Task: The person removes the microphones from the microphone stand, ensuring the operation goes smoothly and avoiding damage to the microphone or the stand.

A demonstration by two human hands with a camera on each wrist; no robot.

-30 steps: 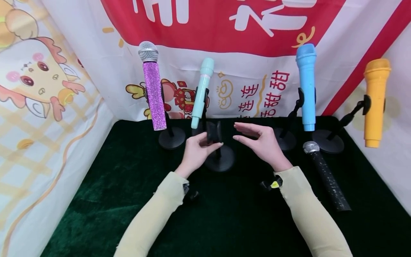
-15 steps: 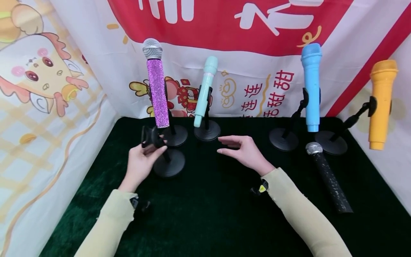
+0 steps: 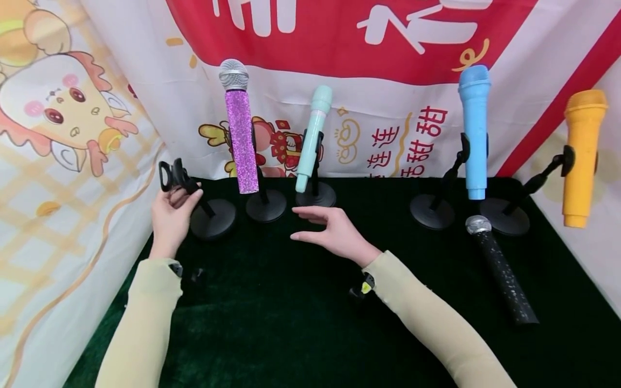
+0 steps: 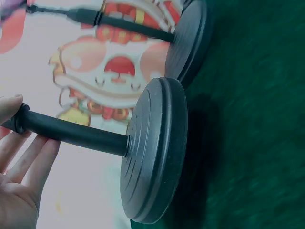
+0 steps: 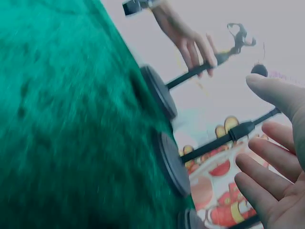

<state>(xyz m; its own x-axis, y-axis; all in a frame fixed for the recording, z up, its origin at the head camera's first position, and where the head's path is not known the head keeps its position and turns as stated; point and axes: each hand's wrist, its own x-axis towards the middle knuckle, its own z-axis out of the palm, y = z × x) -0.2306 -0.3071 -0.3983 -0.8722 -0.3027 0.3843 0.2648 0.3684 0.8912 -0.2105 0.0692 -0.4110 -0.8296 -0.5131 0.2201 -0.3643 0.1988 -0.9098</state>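
Red-and-white cloth (image 3: 330,51) backs the dark green surface (image 3: 271,323); at two o'clock we read the red character 甜 (image 3: 432,121), while white lettering (image 3: 287,15) toward twelve is cut off. At nine o'clock we find the left hand (image 3: 171,218) gripping a black stand (image 3: 208,210); we cannot tell whether its base (image 4: 155,152) touches the surface. Toward five, just off centre, the right hand (image 3: 335,231) is released, thumb and fingers apart.
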